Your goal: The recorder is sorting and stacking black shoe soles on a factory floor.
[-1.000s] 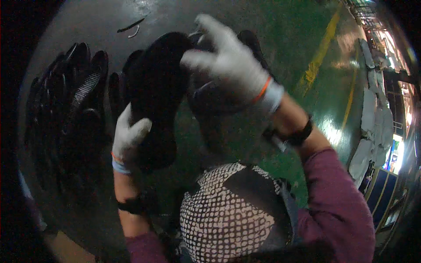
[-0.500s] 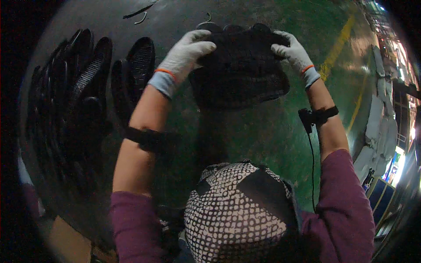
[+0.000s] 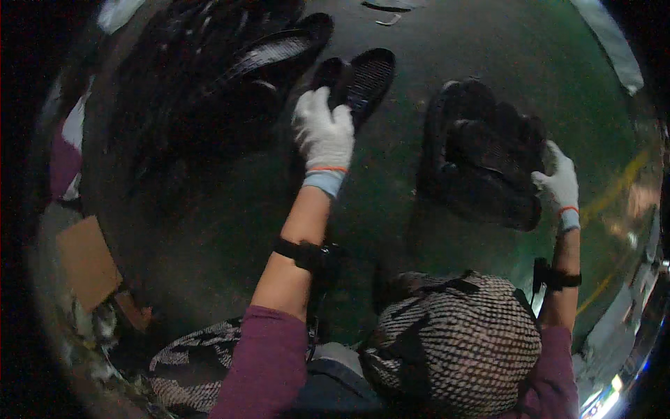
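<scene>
We saw the left hand (image 3: pixel 326 140) reaching out left of centre, in a white glove with an orange band and a pale blue cuff. Its forearm slanted up and to the right from a purple sleeve (image 3: pixel 269 349), a black strap (image 3: pixel 300 253) around it. The back of the hand faced us; the fingers pointed away from the body, the thumb set apart on their right. They lay over the near part of a dark sole (image 3: pixel 328 72); we could not tell whether they had closed on it. A ribbed sole (image 3: pixel 371 73) lay just beside it on the right.

We saw the right hand (image 3: pixel 558 183), gloved the same way, at the right edge of a stack of black soles (image 3: pixel 481 188). Its forearm rose almost straight from the lower right. Thumb and forefinger were spread apart against that edge, the thumb nearer the body; the other fingers were too hidden for us to tell whether the hand gripped. The stack was right of centre, well apart from the 2 soles by the left hand.

Farther left we made out a pile of dark soles (image 3: pixel 181 84) on the green floor (image 3: pixel 377 209). Patterned black-and-white cloth (image 3: pixel 453 335) showed between the arms, and a cardboard piece (image 3: pixel 88 262) lay at the far left.
</scene>
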`<state>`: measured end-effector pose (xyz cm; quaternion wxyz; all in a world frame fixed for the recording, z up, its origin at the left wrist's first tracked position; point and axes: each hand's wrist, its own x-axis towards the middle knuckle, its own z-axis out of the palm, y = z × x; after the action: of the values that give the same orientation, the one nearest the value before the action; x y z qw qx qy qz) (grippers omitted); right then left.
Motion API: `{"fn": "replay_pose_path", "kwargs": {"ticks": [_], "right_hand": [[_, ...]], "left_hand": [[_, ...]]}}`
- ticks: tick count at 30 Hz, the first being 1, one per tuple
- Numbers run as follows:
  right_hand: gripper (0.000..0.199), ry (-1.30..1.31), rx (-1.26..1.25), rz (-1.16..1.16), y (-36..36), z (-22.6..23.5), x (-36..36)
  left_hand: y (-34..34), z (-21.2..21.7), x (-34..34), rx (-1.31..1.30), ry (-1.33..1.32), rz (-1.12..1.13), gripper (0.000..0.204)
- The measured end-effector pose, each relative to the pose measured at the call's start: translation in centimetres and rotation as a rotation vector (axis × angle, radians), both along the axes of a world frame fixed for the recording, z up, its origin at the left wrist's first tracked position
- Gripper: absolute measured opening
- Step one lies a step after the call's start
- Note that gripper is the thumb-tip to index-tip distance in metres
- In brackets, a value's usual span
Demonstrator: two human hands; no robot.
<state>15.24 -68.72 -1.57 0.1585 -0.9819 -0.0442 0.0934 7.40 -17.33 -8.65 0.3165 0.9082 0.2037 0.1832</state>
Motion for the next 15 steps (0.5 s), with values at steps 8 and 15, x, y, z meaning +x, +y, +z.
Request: {"fn": "replay_pose_path", "kwargs": {"ticks": [8,15], "right_hand": [[0.048,-0.042,0.638,0.176,20.9,2.2,-0.6],[0.056,-0.294,0.241,0.632,37.6,3.4,1.0]], "left_hand": [[4.5,-1.4,1.4,0.129,0.738,0.174,0.055],[9.1,-2.2,1.7,-0.151,0.563,0.15,0.029]]}}
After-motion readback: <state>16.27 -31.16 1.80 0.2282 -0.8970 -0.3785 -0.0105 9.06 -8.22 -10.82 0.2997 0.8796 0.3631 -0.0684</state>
